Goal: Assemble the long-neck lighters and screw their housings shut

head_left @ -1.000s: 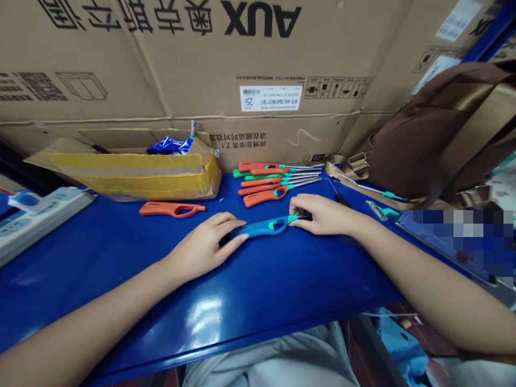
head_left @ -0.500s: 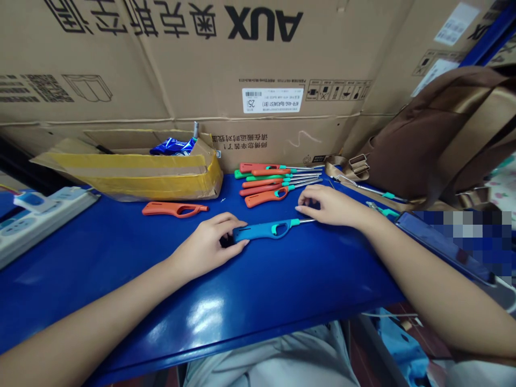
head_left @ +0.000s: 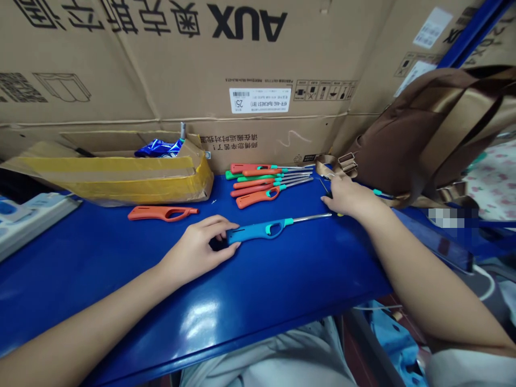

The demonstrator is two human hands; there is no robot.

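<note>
My left hand [head_left: 196,248] has thumb and fingers clamped on the butt of the blue lighter [head_left: 256,231], which lies just on the near side of the lighter pile [head_left: 252,189]. My right hand [head_left: 343,195] is right of the pile, at a slim tool [head_left: 325,187]; I cannot tell whether its fingers grip it. A firm, level left pinch should prevent rolling.
</note>
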